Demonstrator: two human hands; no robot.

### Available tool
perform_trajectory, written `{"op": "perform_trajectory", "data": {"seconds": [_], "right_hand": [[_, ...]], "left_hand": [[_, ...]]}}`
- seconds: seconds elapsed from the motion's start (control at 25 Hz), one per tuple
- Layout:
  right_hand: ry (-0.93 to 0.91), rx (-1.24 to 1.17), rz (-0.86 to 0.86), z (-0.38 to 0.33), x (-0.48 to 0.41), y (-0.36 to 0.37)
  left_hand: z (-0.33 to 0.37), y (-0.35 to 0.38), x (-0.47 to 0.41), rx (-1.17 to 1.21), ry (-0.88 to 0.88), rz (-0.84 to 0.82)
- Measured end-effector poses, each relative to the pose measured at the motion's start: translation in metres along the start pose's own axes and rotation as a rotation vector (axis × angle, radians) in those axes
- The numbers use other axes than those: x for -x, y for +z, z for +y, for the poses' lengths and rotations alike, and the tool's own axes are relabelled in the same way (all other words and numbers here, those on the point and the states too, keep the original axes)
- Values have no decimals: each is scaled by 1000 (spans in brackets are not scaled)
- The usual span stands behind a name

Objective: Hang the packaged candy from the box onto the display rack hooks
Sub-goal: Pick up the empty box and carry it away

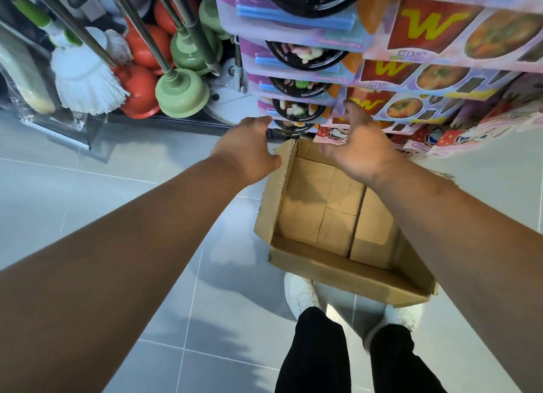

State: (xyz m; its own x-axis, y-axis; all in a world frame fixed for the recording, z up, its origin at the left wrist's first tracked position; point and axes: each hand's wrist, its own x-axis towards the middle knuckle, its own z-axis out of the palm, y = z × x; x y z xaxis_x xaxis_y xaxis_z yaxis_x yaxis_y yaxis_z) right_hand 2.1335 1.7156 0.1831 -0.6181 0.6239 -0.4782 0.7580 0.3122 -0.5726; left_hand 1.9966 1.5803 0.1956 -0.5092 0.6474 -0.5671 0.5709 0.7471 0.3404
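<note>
Bright, even indoor light falls from above. The glossy grey tiled floor (88,192) shows pale sheen and soft, diffuse dark shadows below the bare forearms (147,231). A soft-edged shadow lies across the inner base of the open brown cardboard box (338,270). Wide-angle distortion bends the shiny metal poles (164,54) at upper left and fans out the pastel candy packs (426,28) toward the top edge, where their print is smeared and unreadable.
</note>
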Motion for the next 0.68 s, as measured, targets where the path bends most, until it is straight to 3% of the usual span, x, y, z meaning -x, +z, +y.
{"op": "perform_trajectory", "data": {"seconds": [0.28,0.68], "right_hand": [[55,327,21,22,76,-49],[337,229,65,105,191,-95]], "left_hand": [[65,-9,50,-341,349,41],[170,7,73,-711,560,-33]]}}
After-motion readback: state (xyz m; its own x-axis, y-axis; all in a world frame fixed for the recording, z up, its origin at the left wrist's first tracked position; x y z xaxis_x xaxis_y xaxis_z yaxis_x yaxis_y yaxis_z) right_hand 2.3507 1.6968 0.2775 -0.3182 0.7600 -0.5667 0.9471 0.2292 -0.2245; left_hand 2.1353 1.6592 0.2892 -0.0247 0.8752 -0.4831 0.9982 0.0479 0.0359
